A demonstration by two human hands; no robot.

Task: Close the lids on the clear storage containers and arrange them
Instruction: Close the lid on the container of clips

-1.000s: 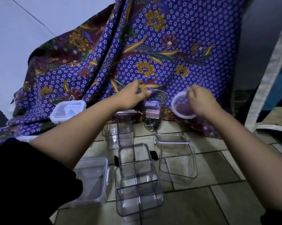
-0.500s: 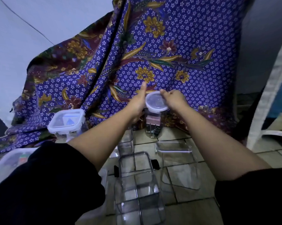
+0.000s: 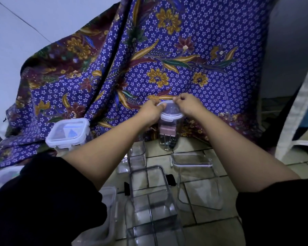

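A tall round clear jar [image 3: 169, 135] stands on the tiled floor at the foot of the cloth, with a pink block inside. A round white-rimmed lid [image 3: 171, 112] lies on its mouth. My left hand [image 3: 151, 112] grips the lid's left rim and my right hand [image 3: 188, 105] pinches its right rim. Closer to me stand several square clear containers: a tall one with black clips [image 3: 150, 194], one with a white-rimmed lid [image 3: 195, 176] to its right, and a small one [image 3: 137, 155] behind my left forearm.
A lidded square container [image 3: 69, 134] sits at the left on the blue flowered cloth [image 3: 149, 55]. A low open box [image 3: 107, 215] lies at the lower left, partly under my sleeve. White fabric and a frame stand at the right edge [image 3: 298, 110].
My right hand carried the round lid from the right onto the jar's mouth. My left hand moved in to its left rim. Both hands now press at the lid's edges.
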